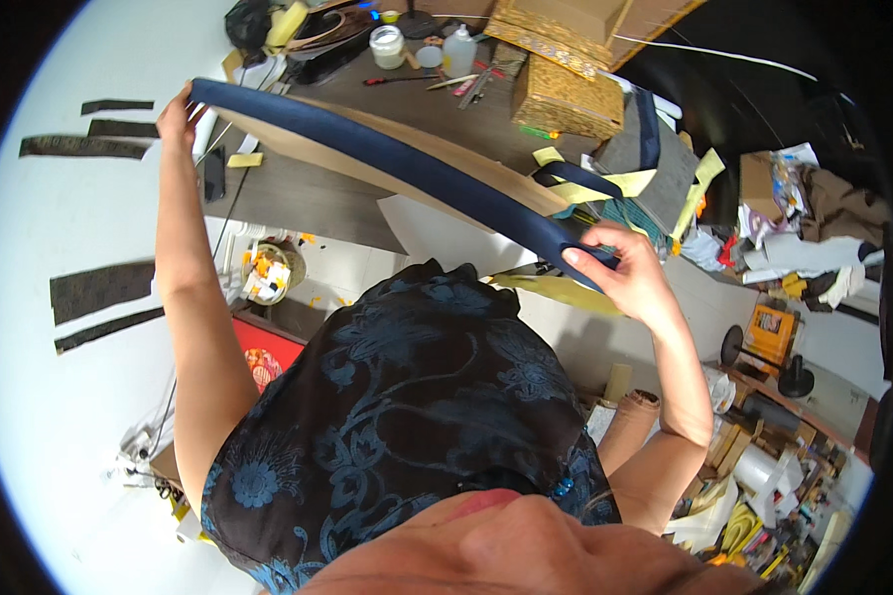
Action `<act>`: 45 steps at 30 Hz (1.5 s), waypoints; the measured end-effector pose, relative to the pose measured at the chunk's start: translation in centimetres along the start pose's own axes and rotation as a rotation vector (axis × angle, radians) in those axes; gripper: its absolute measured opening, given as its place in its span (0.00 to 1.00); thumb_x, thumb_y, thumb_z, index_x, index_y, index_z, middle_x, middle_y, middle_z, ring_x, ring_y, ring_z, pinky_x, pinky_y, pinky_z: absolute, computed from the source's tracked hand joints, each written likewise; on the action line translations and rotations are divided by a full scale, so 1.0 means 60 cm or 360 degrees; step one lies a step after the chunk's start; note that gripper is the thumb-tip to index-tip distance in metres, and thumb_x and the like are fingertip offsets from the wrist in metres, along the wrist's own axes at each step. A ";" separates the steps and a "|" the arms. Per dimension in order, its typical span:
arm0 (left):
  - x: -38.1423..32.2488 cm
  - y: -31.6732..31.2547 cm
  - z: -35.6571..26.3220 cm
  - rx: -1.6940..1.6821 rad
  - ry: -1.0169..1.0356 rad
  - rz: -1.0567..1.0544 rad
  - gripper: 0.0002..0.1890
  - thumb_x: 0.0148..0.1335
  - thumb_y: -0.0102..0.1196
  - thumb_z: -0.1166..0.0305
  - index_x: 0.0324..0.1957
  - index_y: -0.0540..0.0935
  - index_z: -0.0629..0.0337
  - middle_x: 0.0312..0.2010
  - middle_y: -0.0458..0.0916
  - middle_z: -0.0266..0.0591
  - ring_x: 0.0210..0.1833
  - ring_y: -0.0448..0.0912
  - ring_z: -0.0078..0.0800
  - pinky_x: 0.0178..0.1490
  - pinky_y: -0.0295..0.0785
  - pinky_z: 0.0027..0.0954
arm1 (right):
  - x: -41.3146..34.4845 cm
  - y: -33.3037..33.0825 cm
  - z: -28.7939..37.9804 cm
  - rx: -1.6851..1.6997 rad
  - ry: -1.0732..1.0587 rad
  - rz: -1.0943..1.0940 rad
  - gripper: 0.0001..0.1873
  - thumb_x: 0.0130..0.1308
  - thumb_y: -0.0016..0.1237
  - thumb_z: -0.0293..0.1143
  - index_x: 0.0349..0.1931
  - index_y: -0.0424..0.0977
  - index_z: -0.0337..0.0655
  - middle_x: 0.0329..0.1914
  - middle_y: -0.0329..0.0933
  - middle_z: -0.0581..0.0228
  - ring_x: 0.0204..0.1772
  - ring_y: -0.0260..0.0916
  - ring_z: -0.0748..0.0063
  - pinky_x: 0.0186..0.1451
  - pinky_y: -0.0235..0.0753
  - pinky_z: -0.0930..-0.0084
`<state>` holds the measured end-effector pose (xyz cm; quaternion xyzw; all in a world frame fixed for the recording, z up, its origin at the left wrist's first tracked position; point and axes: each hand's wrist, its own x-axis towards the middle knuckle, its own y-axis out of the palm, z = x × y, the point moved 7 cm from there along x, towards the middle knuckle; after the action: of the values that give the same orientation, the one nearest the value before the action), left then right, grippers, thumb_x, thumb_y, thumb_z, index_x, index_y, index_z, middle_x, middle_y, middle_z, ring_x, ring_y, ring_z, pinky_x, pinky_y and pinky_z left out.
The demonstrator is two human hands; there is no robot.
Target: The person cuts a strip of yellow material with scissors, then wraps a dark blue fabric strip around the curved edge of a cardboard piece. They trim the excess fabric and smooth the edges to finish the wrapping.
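Note:
A long dark blue strip [387, 160], perhaps fabric, stretches at a slant in front of me above the table. My left hand [177, 119] grips its far left end, arm outstretched. At the lower right, my right hand [629, 271] pinches the other end between thumb and fingers, where the strip folds over. Brown sheets that look like paper or thin card [327, 152] show along both sides of the strip. Whether they are joined to it I cannot tell. Below it, a white sheet [454, 230] hangs over the table's front edge.
On the dark table [327, 216] lie a phone [214, 172], a white jar [387, 48], a squeeze bottle [459, 52] and a gold-patterned box [569, 97]. Yellow paper strips [629, 184] and a blue loop [577, 177] lie near my right hand. A waste bin [268, 275] stands below.

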<state>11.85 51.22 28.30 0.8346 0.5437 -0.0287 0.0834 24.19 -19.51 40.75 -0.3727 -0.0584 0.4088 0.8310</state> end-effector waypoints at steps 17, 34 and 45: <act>0.037 -0.072 0.008 -0.0092 -0.0019 -0.0056 0.14 0.63 0.58 0.71 0.46 0.78 0.71 0.43 0.79 0.47 0.45 0.80 0.40 0.49 0.80 0.47 | 0.042 -0.057 -0.049 0.0691 0.0151 0.0183 0.13 0.64 0.58 0.38 0.29 0.82 0.36 0.14 0.67 0.79 0.17 0.57 0.91 0.19 0.56 0.85; 0.020 -0.063 -0.007 0.0117 0.0085 -0.0239 0.12 0.60 0.63 0.70 0.37 0.80 0.71 0.31 0.82 0.46 0.32 0.83 0.37 0.33 0.83 0.36 | 0.001 0.003 -0.190 0.1083 0.0224 0.0019 0.17 0.65 0.56 0.37 0.19 0.76 0.39 0.12 0.66 0.76 0.12 0.58 0.89 0.15 0.53 0.86; 0.028 -0.071 -0.004 0.0126 0.0097 -0.0244 0.11 0.59 0.64 0.69 0.36 0.81 0.69 0.30 0.81 0.43 0.30 0.82 0.34 0.32 0.82 0.34 | 0.011 0.047 -0.227 0.1132 0.0237 0.0024 0.15 0.65 0.56 0.35 0.20 0.76 0.39 0.13 0.68 0.77 0.14 0.58 0.89 0.16 0.54 0.86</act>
<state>8.67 54.47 27.83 0.7937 0.6068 -0.0310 0.0312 28.29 -25.72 28.98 -0.0896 0.1508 0.3813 0.9076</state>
